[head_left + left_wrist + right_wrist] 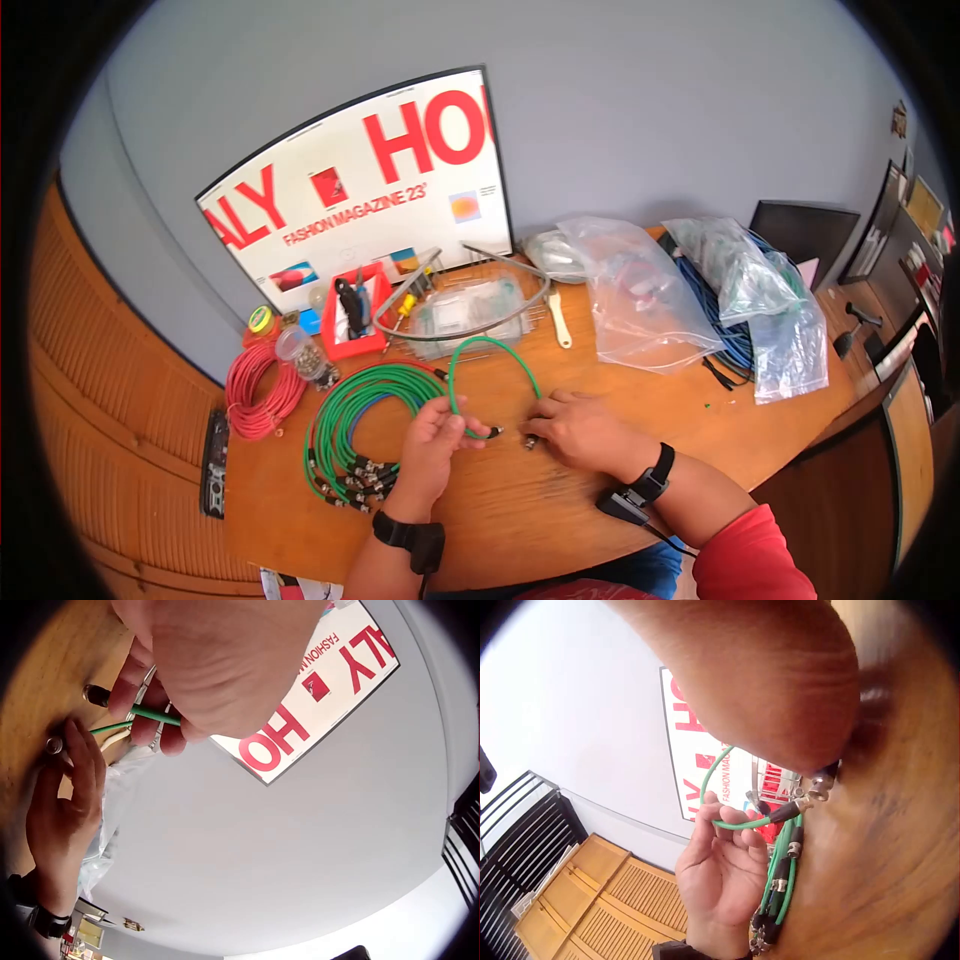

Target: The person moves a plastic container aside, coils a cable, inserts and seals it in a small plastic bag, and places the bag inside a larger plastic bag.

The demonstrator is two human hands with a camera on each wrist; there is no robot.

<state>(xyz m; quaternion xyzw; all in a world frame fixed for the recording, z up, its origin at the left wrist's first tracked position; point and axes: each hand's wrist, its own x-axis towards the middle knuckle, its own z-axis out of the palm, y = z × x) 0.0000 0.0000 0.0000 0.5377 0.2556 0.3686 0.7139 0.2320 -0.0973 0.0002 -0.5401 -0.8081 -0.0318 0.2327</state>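
Observation:
A short green cable point(493, 340) with a black-and-metal connector on each end arches between the two hands above the wooden table. My left hand point(436, 440) pinches it between thumb and fingers close behind one connector point(96, 695), which points right. My right hand point(582, 432), palm down near the tabletop, grips the other end, and that metal connector point(821, 784) sticks out beneath the fingers. Most of the right fingers are hidden in the right wrist view. Left of my left hand lies a coiled bundle of green cables point(322, 425), their connectors gathered at the near side.
A red cable coil point(262, 398), a jar of small parts point(302, 352) and a red bin point(358, 346) with tools stand at the left. Farther back are a monitor point(350, 190), a grey cable loop point(480, 328) and a white-handled brush point(559, 322). Plastic bags point(650, 300) lie back right.

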